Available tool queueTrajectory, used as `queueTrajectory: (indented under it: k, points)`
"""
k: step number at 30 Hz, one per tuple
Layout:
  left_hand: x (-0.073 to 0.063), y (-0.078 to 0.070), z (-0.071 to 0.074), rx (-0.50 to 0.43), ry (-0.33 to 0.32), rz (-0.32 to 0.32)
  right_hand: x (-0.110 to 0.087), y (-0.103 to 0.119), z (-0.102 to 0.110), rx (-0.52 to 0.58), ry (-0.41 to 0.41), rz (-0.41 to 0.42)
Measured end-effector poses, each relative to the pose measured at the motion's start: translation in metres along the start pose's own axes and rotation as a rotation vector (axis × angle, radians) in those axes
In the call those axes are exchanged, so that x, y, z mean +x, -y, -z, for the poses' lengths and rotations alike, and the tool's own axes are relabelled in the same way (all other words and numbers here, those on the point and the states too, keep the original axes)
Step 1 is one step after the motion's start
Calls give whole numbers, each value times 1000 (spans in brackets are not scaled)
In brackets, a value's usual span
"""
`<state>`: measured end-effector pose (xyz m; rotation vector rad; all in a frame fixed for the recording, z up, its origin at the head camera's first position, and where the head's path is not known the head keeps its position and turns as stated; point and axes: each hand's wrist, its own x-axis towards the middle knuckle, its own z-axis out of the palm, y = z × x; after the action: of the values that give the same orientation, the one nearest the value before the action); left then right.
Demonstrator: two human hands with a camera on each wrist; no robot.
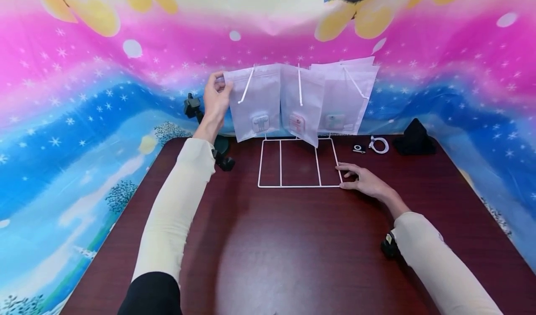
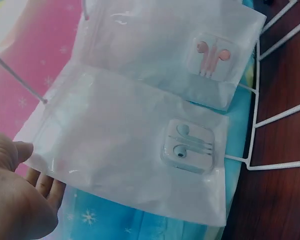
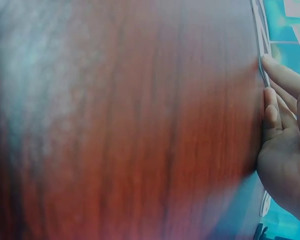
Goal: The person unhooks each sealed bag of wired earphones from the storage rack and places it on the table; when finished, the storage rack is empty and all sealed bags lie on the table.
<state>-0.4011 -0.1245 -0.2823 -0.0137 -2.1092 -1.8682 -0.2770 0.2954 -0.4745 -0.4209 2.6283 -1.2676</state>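
Observation:
My left hand (image 1: 217, 96) pinches the upper left edge of a clear plastic pouch (image 1: 261, 98), thumb in front and fingers behind in the left wrist view. The pouch hangs on a prong of a white wire display rack (image 1: 299, 186) and holds white earphones in a case (image 2: 189, 146). Beside it hangs a pouch (image 1: 311, 91) with pink-looking earphones (image 2: 212, 57). More overlapping pouches (image 1: 349, 105) hang at the right. My right hand (image 1: 364, 181) touches the rack's front right corner with thumb and fingers spread; the right wrist view shows it at the wire.
Behind the rack's right side lie a small dark item with a white ring (image 1: 358, 148), a coiled white cable (image 1: 378, 145) and a black cloth-like heap (image 1: 414, 138). A black stand (image 1: 192, 105) is behind my left wrist. Patterned cloth (image 1: 268, 40) surrounds the dark wooden table (image 1: 293, 240).

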Motion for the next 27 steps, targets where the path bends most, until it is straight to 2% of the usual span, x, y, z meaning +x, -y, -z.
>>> queueTrajectory:
  k: [6, 13, 17, 27]
  points:
    - [-8, -3, 4, 8, -18, -22, 0, -1, -1, -10, 4, 7]
    - [-26, -6, 14, 47, -23, -46, -1, -1, 0, -6, -6, 13]
    - [-39, -8, 17, 18, -6, -60, -3, -2, 0, 1, -9, 12]
    - [-78, -15, 33, 48, -4, -116, -1, -4, 1, 9, -8, 27]
